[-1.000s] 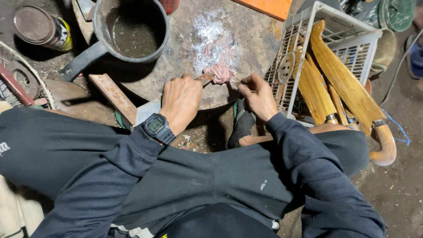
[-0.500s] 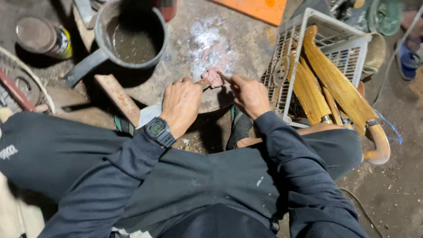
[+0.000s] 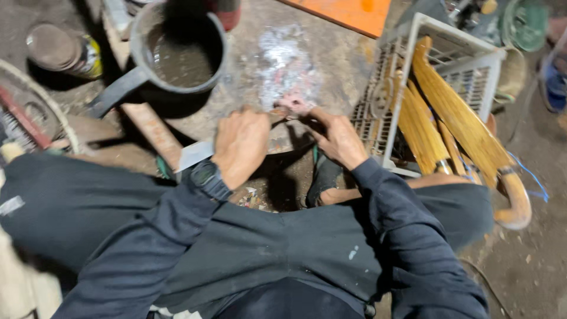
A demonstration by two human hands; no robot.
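Hands are staying closed: our left hand [image 3: 241, 145] gripping a blade [image 3: 198, 155], right hand [image 3: 338, 139] pinching, seemingly, a pinkish piece [image 3: 293, 105].

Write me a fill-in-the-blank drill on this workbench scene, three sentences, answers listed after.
1. The wristwatch sits on the person's ____ wrist.
2. The yellow wooden handles lie in a white plastic ____.
3. The right hand pinches a small ____-coloured piece on the stone slab, while the left hand grips a flat blade.

Missing words: left; crate; pink
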